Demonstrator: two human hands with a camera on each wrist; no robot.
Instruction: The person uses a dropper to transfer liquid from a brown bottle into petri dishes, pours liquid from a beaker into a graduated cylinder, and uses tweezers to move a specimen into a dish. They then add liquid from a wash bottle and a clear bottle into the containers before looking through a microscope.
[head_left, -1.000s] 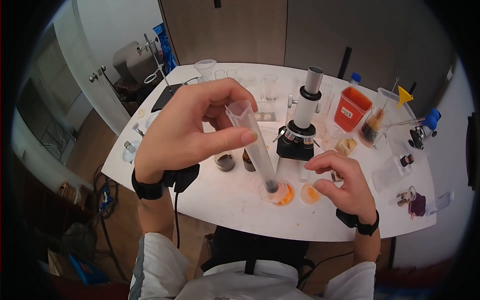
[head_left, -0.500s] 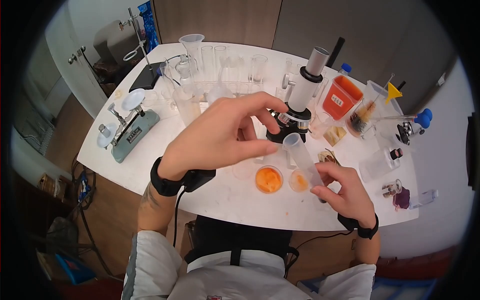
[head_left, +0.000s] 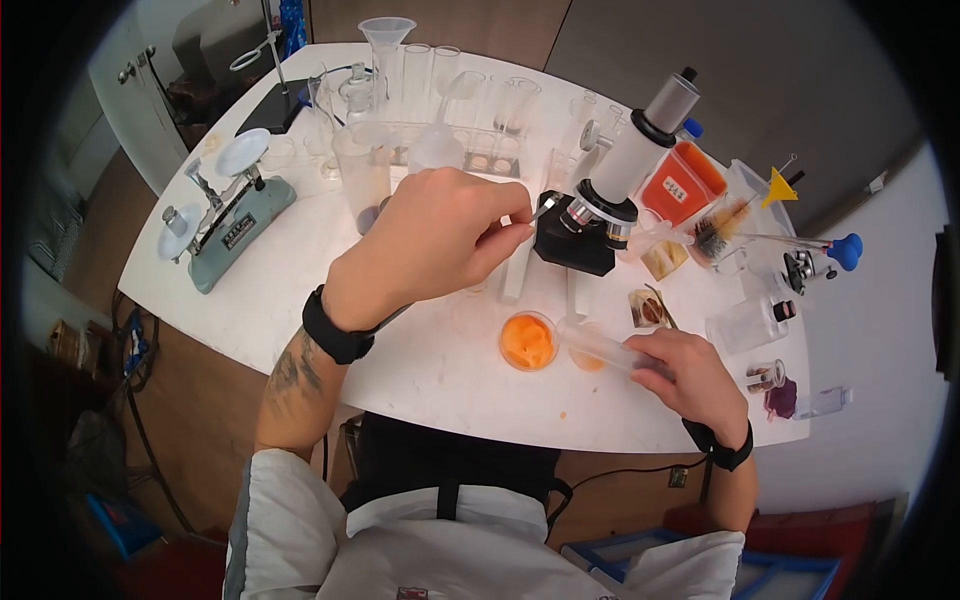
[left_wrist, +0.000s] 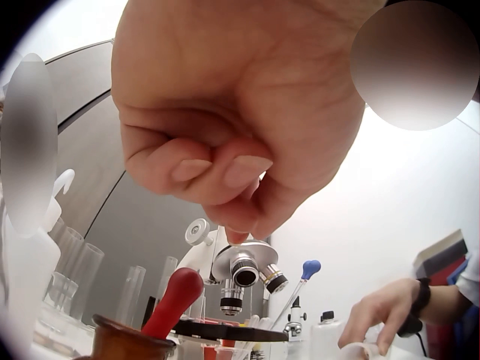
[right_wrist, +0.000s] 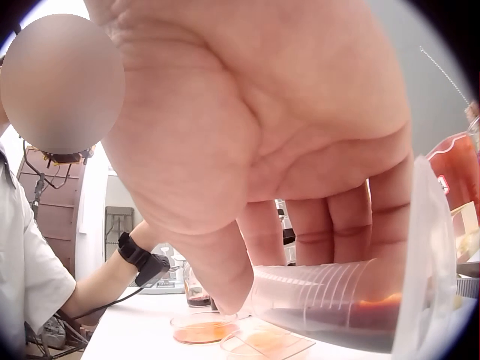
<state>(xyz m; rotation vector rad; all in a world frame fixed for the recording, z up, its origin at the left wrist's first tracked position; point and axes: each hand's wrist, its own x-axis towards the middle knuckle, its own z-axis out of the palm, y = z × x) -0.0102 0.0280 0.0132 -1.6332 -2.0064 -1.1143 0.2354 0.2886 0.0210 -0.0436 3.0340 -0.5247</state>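
Note:
My left hand (head_left: pixel 430 240) has its fingers curled and fingertips together at the left side of the microscope (head_left: pixel 635 160); a thin silvery piece (head_left: pixel 545 208) shows beside them, whether held I cannot tell. The left wrist view has a brown bottle (left_wrist: pixel 131 341) and a red rubber bulb (left_wrist: pixel 178 296) below that hand. My right hand (head_left: pixel 690 375) grips a clear plastic tube (head_left: pixel 600 348), tilted almost flat, its mouth toward the left; dark liquid (right_wrist: pixel 345 326) lies inside. Under the tube sits a small orange-stained dish (head_left: pixel 586 362), left of it a dish of orange material (head_left: pixel 527 342).
A green balance (head_left: pixel 238 235) stands at the left, with glassware and a funnel (head_left: pixel 386 35) at the back. On the right are a red container (head_left: pixel 683 185), a yellow funnel (head_left: pixel 779 186), a clear bottle (head_left: pixel 750 325) and a small brown specimen block (head_left: pixel 649 309).
The tube passed from my left hand to my right and tipped from steep to nearly flat. My left hand let it go, moved to the microscope's side and brought its fingertips together.

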